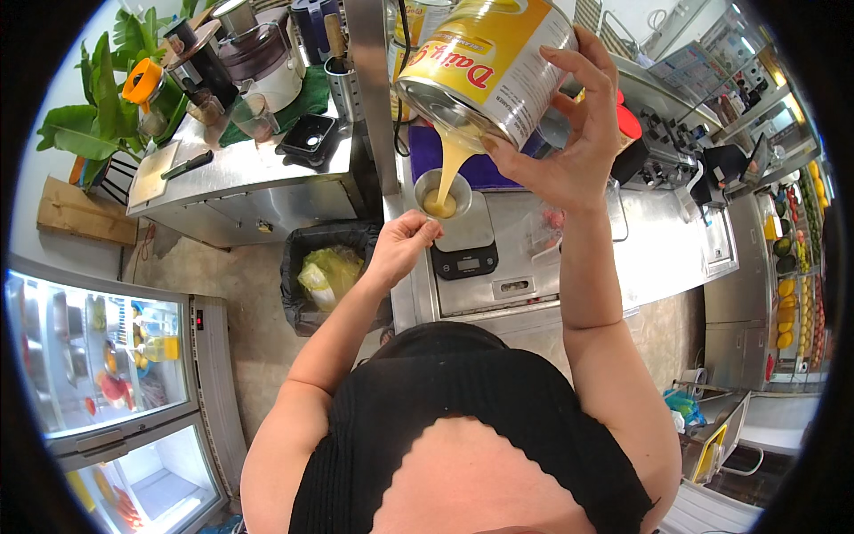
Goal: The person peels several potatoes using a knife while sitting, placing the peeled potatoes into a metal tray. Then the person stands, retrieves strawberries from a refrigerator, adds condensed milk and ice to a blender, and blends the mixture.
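A large yellow-and-white creamer tin [490,70] is tipped over in my right hand [560,147], its opened end facing down and to the left. Thick pale-yellow creamer [455,157] runs in a stream from its rim into a small metal cup [460,181]. My left hand [405,243] grips the cup at its near side; its handle is mostly hidden by my fingers. Some creamer has pooled inside the cup. Just below and right of the cup, a digital kitchen scale [467,227] rests on the stainless steel counter [527,270].
A purple cloth [500,175] lies behind the scale. Left of a metal post [372,87] stands a side counter with a knife [188,164], a cutting board [152,177] and a juicer [260,63]. A lined bin [293,280] is on the floor; a glass-door fridge [107,354] stands at left.
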A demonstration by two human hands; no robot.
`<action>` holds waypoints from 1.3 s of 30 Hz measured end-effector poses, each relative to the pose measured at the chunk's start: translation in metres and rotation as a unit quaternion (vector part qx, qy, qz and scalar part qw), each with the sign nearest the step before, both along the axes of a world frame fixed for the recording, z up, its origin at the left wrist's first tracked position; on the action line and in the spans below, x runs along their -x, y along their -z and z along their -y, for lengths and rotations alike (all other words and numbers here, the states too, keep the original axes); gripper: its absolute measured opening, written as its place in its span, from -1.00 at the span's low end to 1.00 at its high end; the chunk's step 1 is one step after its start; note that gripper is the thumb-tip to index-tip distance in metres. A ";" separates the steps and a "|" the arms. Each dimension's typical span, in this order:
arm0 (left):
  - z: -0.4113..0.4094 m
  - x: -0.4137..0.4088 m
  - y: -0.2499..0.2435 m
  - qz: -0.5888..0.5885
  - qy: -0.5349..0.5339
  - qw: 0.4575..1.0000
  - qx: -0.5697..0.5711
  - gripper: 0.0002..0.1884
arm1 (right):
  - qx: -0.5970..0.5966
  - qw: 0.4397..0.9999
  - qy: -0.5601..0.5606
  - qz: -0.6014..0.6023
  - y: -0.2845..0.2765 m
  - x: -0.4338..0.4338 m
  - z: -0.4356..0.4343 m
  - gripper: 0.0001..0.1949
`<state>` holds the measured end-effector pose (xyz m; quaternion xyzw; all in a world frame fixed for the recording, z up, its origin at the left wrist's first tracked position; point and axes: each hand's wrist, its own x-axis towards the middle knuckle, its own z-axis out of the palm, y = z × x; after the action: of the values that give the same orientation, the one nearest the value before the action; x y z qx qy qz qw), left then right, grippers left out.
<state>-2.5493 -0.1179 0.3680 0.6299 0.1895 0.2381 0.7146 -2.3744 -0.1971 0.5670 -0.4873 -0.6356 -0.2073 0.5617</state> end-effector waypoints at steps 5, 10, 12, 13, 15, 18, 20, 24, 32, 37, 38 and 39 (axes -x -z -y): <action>0.003 -0.001 -0.008 -0.009 -0.017 1.000 0.006 -0.74 | 0.001 1.000 0.007 0.012 -0.003 0.000 -0.002 -0.25; 0.002 -0.002 -0.010 -0.006 -0.017 1.000 0.002 -0.73 | 0.007 0.999 0.028 0.015 -0.005 0.005 0.000 -0.25; 0.001 -0.001 -0.009 -0.007 -0.010 1.000 -0.002 -0.73 | -0.042 0.999 -0.025 0.011 -0.009 0.007 -0.001 -0.32; -0.001 -0.001 -0.007 -0.008 -0.002 1.000 -0.005 -0.73 | -0.046 0.998 -0.034 0.013 -0.009 0.005 -0.001 -0.31; -0.002 0.000 -0.006 -0.007 0.005 1.000 -0.007 -0.73 | -0.033 0.998 -0.037 0.023 -0.004 -0.004 -0.003 -0.26; -0.001 0.000 -0.006 -0.001 0.007 1.000 0.000 -0.73 | -0.017 0.998 -0.020 0.049 -0.003 -0.009 -0.003 -0.23; -0.001 -0.001 -0.006 0.006 0.010 1.000 0.006 -0.73 | -0.013 0.998 -0.010 0.063 -0.007 -0.009 0.000 -0.23; -0.001 -0.001 -0.007 0.008 0.011 1.000 0.009 -0.73 | -0.005 0.998 -0.014 0.062 -0.008 -0.008 0.001 -0.23; -0.001 -0.003 -0.007 0.013 0.013 1.000 0.008 -0.73 | -0.008 0.998 -0.016 0.066 -0.009 -0.009 0.000 -0.24; 0.001 -0.004 -0.013 0.004 0.010 1.000 0.025 -0.76 | -0.001 0.998 -0.011 0.064 -0.010 -0.009 0.002 -0.24; 0.000 -0.004 -0.013 0.004 0.010 1.000 0.026 -0.76 | -0.005 0.998 -0.009 0.065 -0.010 -0.009 0.002 -0.24; 0.000 -0.004 -0.013 0.005 0.010 1.000 0.023 -0.76 | -0.010 0.998 -0.007 0.067 -0.010 -0.008 0.002 -0.24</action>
<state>-2.5457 -0.1182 0.3814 0.6140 0.1852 0.2291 0.7323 -2.3665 -0.1987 0.5767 -0.4625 -0.6729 -0.2416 0.5244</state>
